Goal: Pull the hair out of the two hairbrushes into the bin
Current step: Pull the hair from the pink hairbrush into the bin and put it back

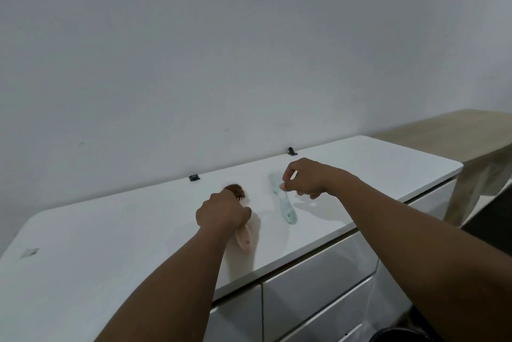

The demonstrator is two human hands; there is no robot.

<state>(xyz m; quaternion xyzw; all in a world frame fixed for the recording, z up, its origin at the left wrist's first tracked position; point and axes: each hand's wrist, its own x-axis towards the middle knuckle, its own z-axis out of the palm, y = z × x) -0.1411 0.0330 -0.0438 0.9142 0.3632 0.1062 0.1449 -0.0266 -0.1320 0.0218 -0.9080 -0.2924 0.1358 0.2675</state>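
A pink hairbrush (pixel 245 240) lies on the white cabinet top (pixel 110 230). My left hand (pixel 223 212) is closed around its handle. A clump of brown hair (pixel 236 191) sits in its bristles just beyond my knuckles. To the right a light blue hairbrush (pixel 286 207) lies flat, its bristles looking bare. My right hand (pixel 304 178) hovers at that brush's head, thumb tip touching its neck and index finger raised, not gripping it. At the bottom edge a dark round rim, seemingly the bin (pixel 401 334), stands on the floor, mostly cut off.
Two small black clips (pixel 194 177) (pixel 291 151) sit at the cabinet's back edge against the grey wall. White glossy drawer fronts (pixel 318 280) face me below the top. A wooden table (pixel 457 131) with a beige cloth (pixel 476 183) hanging from it stands to the right.
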